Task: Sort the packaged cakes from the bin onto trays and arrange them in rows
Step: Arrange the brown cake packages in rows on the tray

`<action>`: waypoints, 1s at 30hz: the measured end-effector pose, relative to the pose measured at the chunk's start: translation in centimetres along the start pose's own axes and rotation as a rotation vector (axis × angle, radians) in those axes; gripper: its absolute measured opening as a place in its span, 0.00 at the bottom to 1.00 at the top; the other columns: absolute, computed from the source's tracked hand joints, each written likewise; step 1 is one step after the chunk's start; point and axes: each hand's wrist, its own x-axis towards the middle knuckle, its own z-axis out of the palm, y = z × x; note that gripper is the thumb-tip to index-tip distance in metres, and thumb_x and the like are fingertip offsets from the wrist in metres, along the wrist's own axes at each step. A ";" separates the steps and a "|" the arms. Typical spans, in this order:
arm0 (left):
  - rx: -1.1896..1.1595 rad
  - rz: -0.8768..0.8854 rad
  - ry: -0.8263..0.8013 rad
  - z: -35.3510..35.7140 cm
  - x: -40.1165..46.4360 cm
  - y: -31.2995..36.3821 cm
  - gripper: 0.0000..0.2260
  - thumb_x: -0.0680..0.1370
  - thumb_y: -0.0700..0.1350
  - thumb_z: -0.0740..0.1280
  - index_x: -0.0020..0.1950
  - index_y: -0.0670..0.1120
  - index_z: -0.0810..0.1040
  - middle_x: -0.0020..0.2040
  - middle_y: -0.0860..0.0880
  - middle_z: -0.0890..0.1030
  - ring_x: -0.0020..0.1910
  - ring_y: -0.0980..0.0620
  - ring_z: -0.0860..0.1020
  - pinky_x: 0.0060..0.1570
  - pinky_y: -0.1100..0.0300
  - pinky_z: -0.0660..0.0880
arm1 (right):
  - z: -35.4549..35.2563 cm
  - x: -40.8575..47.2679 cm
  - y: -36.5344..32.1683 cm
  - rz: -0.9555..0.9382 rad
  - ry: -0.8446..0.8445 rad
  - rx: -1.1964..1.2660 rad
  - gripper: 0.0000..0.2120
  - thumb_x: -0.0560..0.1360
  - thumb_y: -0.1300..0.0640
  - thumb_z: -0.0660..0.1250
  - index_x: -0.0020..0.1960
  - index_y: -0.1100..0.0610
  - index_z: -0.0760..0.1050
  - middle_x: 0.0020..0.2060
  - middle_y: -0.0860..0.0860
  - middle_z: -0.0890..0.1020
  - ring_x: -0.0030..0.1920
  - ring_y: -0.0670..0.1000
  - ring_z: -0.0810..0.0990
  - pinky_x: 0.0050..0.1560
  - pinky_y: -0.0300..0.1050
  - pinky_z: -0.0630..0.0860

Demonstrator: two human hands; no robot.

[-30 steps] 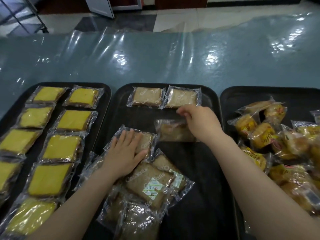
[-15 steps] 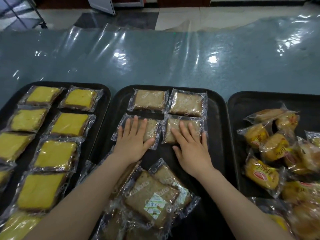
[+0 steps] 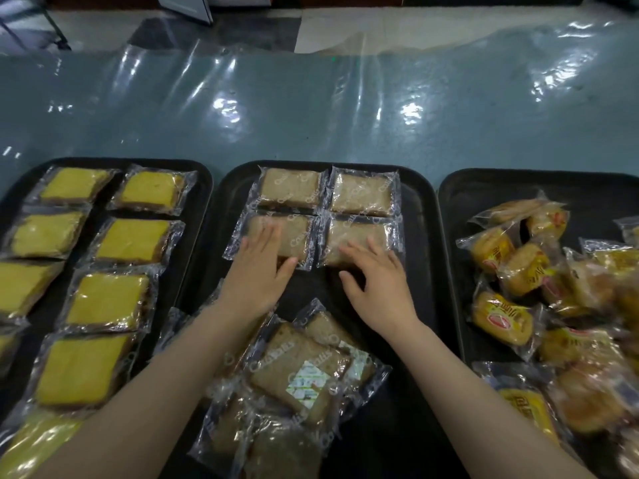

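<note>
Neatly, four clear-wrapped brown cakes [image 3: 325, 216] abutting

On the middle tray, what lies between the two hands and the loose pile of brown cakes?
Bare black tray in the head view; the left forearm crosses the pile.

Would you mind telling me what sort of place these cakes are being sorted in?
Probably a bakery or food-packing room: a long table under a clear plastic sheet, black trays side by side, and many wrapped cakes laid in rows.
</note>
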 end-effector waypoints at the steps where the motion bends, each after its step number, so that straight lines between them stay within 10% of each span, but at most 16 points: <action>1: -0.036 0.010 -0.014 -0.3 -1.3 -0.1 0.28 0.81 0.54 0.54 0.77 0.48 0.49 0.76 0.54 0.47 0.70 0.60 0.41 0.69 0.60 0.39 | -0.1 -0.7 -0.3 0.007 0.018 0.043 0.18 0.77 0.53 0.65 0.67 0.48 0.73 0.66 0.46 0.75 0.72 0.50 0.65 0.71 0.47 0.58; 4: -0.069 0.058 -0.099 -1.2 -6.0 -1.7 0.23 0.80 0.51 0.58 0.75 0.51 0.60 0.75 0.54 0.58 0.73 0.60 0.49 0.70 0.60 0.40 | 0.1 -3.4 -1.2 0.071 -0.056 0.075 0.12 0.74 0.48 0.68 0.56 0.48 0.79 0.52 0.44 0.78 0.57 0.48 0.75 0.56 0.40 0.70; 10: -0.111 -0.131 -0.046 -2.1 -14.3 -5.9 0.31 0.76 0.57 0.63 0.76 0.53 0.56 0.76 0.53 0.54 0.76 0.50 0.51 0.73 0.52 0.46 | 0.9 -7.9 -2.8 0.120 -0.351 0.093 0.42 0.61 0.29 0.68 0.71 0.44 0.66 0.56 0.40 0.64 0.57 0.42 0.61 0.57 0.39 0.63; 13: 0.016 -0.180 -0.093 -1.1 -15.4 -5.8 0.36 0.76 0.59 0.61 0.77 0.49 0.45 0.78 0.44 0.47 0.76 0.47 0.46 0.73 0.50 0.43 | 0.6 -8.3 -3.3 0.126 -0.343 0.081 0.39 0.65 0.36 0.73 0.72 0.44 0.66 0.56 0.40 0.65 0.58 0.42 0.63 0.58 0.38 0.63; 22: -0.032 -0.094 -0.190 -2.0 -15.7 -5.1 0.36 0.71 0.57 0.71 0.75 0.57 0.57 0.75 0.53 0.61 0.73 0.53 0.58 0.72 0.47 0.43 | -1.6 -11.3 -3.7 0.194 -0.350 0.034 0.26 0.67 0.44 0.75 0.63 0.45 0.75 0.49 0.38 0.77 0.49 0.41 0.76 0.48 0.37 0.71; 30: 0.311 -0.072 -0.208 -3.2 -12.6 -3.3 0.28 0.76 0.42 0.62 0.73 0.61 0.59 0.77 0.53 0.55 0.76 0.50 0.49 0.61 0.32 0.31 | -4.2 -10.9 -2.9 0.401 -0.074 0.160 0.12 0.66 0.52 0.77 0.43 0.44 0.75 0.38 0.40 0.80 0.39 0.39 0.78 0.34 0.36 0.69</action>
